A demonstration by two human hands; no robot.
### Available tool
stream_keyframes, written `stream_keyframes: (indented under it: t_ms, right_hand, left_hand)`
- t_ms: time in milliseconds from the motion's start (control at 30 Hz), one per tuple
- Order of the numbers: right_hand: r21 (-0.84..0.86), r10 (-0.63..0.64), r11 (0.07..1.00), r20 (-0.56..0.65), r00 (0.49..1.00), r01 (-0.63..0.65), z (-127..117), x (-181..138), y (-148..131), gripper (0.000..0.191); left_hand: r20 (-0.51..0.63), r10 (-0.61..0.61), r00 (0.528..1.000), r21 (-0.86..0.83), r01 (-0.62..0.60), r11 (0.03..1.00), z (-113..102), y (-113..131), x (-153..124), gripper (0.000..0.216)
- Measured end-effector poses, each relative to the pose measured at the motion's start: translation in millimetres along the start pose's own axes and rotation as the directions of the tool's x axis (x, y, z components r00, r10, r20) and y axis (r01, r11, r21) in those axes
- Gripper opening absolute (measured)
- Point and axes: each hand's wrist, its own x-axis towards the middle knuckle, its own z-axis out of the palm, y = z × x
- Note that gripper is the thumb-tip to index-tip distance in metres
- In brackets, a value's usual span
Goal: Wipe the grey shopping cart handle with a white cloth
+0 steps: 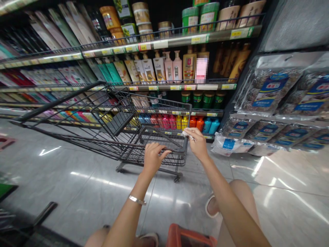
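A black wire shopping cart point(102, 141) stands side-on before me on the tiled floor. My left hand point(153, 157) is closed over the top rail of its near side, fingers curled over the bar and the thumb along it. At the cart's front end, on the right, my right hand point(197, 142) pinches a crumpled white cloth point(185, 132) against the upper rim near the corner. Part of the cloth is hidden by the fingers. The cart's fold-down child seat point(119, 123) shows on the left, and its basket holds nothing that I can make out.
Store shelves point(177, 87) with bottles and jars run behind the cart. Bagged scourers point(269, 89) hang on the right. Between my legs, an orange plastic object point(173, 236) stands at the bottom edge. A dark bar point(46, 212) juts in at lower left.
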Motion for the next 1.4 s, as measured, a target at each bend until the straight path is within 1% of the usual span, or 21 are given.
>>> stream_keyframes:
  t_ms: [133, 267, 333, 467, 533, 700, 867, 967, 1067, 1133, 1267, 1400]
  right_hand:
    - [-0.051, 0.010, 0.999, 0.001, 1.000, -0.010, 0.0, -3.4, -9.1, 0.037]
    - [-0.118, -0.020, 0.993, 0.019, 1.000, 0.022, 1.4, -18.3, -28.5, 0.038]
    - [-0.143, -0.020, 0.990, 0.013, 1.000, 0.021, 2.0, -27.5, -38.7, 0.035]
    - [-0.117, -0.011, 0.993, -0.006, 1.000, 0.011, 2.8, -45.4, -56.2, 0.025]
    - [-0.096, -0.013, 0.995, -0.010, 1.000, 0.012, 3.4, -53.5, -63.5, 0.025]
    - [-0.093, -0.033, 0.995, 0.034, 0.999, 0.036, 4.6, -70.5, -80.6, 0.030]
    - [-0.117, -0.093, 0.988, 0.105, 0.990, 0.105, -1.5, -82.5, -93.9, 0.033]
    - [-0.117, -0.135, 0.981, 0.176, 0.975, 0.157, -9.4, -84.8, -96.1, 0.035]
    - [-0.093, -0.144, 0.981, 0.218, 0.965, 0.167, -17.4, -82.7, -92.4, 0.036]
    - [-0.060, -0.133, 0.987, 0.209, 0.969, 0.148, -21.4, -80.0, -87.2, 0.034]
    - [0.004, -0.093, 0.996, 0.138, 0.986, 0.093, -25.4, -73.9, -75.6, 0.028]
    - [0.010, -0.050, 0.999, 0.105, 0.993, 0.049, -26.9, -67.2, -67.2, 0.025]
  left_hand:
    - [0.036, -0.022, 0.999, 0.006, 0.022, 1.000, -1.1, 2.0, 1.8, 0.033]
    - [0.065, -0.036, 0.997, 0.013, 0.035, 0.999, -3.6, 3.8, 3.2, 0.032]
    - [0.069, -0.039, 0.997, 0.014, 0.039, 0.999, -4.8, 4.0, 3.0, 0.031]
    - [0.062, -0.030, 0.998, 0.024, 0.029, 0.999, -7.2, 3.7, -0.1, 0.030]
    - [0.055, -0.018, 0.998, 0.028, 0.016, 0.999, -8.3, 3.6, -2.8, 0.030]
    - [0.048, 0.003, 0.999, 0.038, -0.005, 0.999, -11.3, 4.9, -12.1, 0.030]
    - [0.056, 0.004, 0.998, 0.029, -0.006, 1.000, -16.7, 8.6, -23.1, 0.028]
    - [0.050, 0.020, 0.999, 0.023, -0.021, 1.000, -21.2, 10.8, -30.4, 0.028]
    - [0.035, 0.036, 0.999, 0.016, -0.036, 0.999, -25.1, 13.4, -37.0, 0.029]
    - [0.025, 0.040, 0.999, 0.014, -0.040, 0.999, -26.5, 15.7, -40.3, 0.028]
    - [0.022, 0.034, 0.999, 0.007, -0.034, 0.999, -26.0, 21.0, -43.6, 0.027]
    - [0.017, 0.025, 1.000, -0.009, -0.025, 1.000, -23.3, 23.5, -43.7, 0.025]
